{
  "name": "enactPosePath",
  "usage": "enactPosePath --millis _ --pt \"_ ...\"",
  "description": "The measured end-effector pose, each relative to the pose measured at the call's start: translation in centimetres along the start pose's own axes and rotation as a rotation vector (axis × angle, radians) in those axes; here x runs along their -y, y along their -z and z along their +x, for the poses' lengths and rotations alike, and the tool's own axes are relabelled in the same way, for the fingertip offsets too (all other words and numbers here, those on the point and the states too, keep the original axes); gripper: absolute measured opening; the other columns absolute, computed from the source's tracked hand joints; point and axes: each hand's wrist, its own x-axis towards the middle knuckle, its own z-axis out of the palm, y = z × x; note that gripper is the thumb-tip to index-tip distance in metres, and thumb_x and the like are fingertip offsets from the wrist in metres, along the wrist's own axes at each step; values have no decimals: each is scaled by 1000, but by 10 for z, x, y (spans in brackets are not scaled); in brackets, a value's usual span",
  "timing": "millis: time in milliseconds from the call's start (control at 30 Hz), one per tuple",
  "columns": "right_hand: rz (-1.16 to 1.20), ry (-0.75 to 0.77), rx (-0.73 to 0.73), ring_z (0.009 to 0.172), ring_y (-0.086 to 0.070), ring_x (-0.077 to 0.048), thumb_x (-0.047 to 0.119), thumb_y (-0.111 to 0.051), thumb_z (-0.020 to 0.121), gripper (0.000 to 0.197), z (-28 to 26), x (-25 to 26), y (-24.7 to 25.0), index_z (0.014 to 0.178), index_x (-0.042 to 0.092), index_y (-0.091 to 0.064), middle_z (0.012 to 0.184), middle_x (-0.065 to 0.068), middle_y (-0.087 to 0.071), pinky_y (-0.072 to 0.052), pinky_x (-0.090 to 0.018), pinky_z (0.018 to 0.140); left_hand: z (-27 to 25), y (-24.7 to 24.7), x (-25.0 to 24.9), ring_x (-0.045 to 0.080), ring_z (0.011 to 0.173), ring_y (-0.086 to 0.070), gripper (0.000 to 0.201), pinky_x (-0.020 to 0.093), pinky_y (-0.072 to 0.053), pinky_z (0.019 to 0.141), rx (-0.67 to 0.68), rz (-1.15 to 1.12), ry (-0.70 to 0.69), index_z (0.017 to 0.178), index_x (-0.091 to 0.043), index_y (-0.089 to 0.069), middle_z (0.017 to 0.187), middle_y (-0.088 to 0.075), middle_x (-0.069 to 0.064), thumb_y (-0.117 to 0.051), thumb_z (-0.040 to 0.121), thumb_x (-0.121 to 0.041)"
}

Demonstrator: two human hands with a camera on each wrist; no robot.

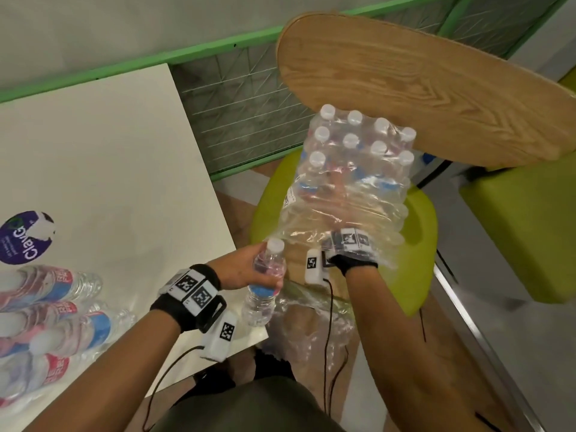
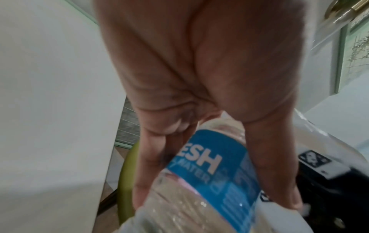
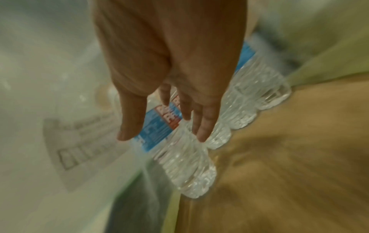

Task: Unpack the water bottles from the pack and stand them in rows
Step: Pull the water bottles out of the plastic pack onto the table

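My left hand (image 1: pixel 246 269) grips a clear water bottle (image 1: pixel 265 285) with a blue label (image 2: pixel 209 165) round its middle, holding it upright in the air between the table's corner and the pack. The shrink-wrapped pack (image 1: pixel 352 169) lies on a green stool (image 1: pixel 417 244), with several white-capped bottles left in it. My right hand (image 1: pixel 335 198) reaches inside the torn wrap. In the right wrist view its fingers (image 3: pixel 203 126) are straight and lie over a bottle (image 3: pixel 185 165), not curled round it. Several unpacked bottles (image 1: pixel 53 307) stand grouped on the white table (image 1: pixel 109 166) at lower left.
A wooden oval board (image 1: pixel 405 88) rises just behind the pack. A second green seat (image 1: pixel 523 229) stands to the right. A green-framed wire mesh (image 1: pixel 243 104) runs behind the table. A purple sticker (image 1: pixel 26 236) is on the tabletop. Loose wrap hangs at the stool's front edge.
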Motion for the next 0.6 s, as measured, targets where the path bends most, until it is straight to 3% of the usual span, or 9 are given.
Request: enactPosePath --millis 100,133,200,300,333,400,467,533,600 --pt "-150 122 71 134 -38 -30 21 -37 100 43 11 5 -3 139 4 -36 146 -13 -38 -48 -4 59 -3 3 3 10 101 -63 49 28 -48 95 -41 -12 -15 115 -25 -51 108 -66 -4 -77 74 -23" --pt "-120 103 118 136 -35 -30 21 -37 100 44 13 4 -5 140 4 -34 146 -12 -36 -49 -6 74 -3 4 3 14 102 -63 50 32 -48 97 -56 -22 -25 115 -22 -51 109 -66 -1 -78 73 -24" --pt "-133 39 54 131 -41 -29 21 -43 96 41 4 -1 -5 136 11 -42 143 -11 -43 -39 -29 107 -3 5 1 18 102 -64 50 38 -48 99 -73 -44 -53 114 -18 -51 108 -67 3 -78 72 -25" --pt "-121 115 -105 127 -47 -31 18 -37 95 39 -26 -13 -12 132 12 -49 144 -12 -44 -35 -38 109 -1 4 -1 18 101 -64 59 39 -48 98 -81 -49 -71 113 -18 -51 105 -67 2 -79 65 -38" --pt "76 55 -139 128 -46 -33 19 -36 96 43 -34 -17 -15 138 15 -43 149 -13 -37 -37 -40 109 -1 4 -1 16 99 -64 61 40 -48 99 -82 -47 -70 111 -20 -51 103 -67 -1 -79 62 -42" --pt "284 -11 -132 124 -51 -32 22 -41 95 51 -44 -23 -23 145 19 -32 148 -14 -39 -43 -38 104 -1 3 0 13 98 -64 60 42 -48 99 -82 -45 -69 108 -25 -51 100 -67 -7 -80 60 -45" --pt "470 -98 -113 119 -55 -26 25 -52 94 46 -44 -21 -26 137 10 -44 135 -13 -53 -43 -28 97 -5 2 3 11 97 -64 58 41 -48 99 -84 -34 -76 107 -29 -50 99 -67 -9 -81 60 -42" --pt "575 -103 -174 94 -62 -19 32 -71 80 37 -46 -17 -30 109 10 -65 103 -6 -69 -46 -16 66 -13 3 8 10 97 -64 62 39 -47 99 -115 -19 -85 111 -30 -49 101 -66 -10 -82 59 -41" --pt "520 1 -121 72 -61 -11 29 -79 71 31 -61 -14 -39 94 14 -65 81 3 -66 -40 -11 49 -26 6 17 10 95 -62 65 37 -48 96 -168 5 -77 109 -36 -46 99 -64 -12 -80 54 -48"
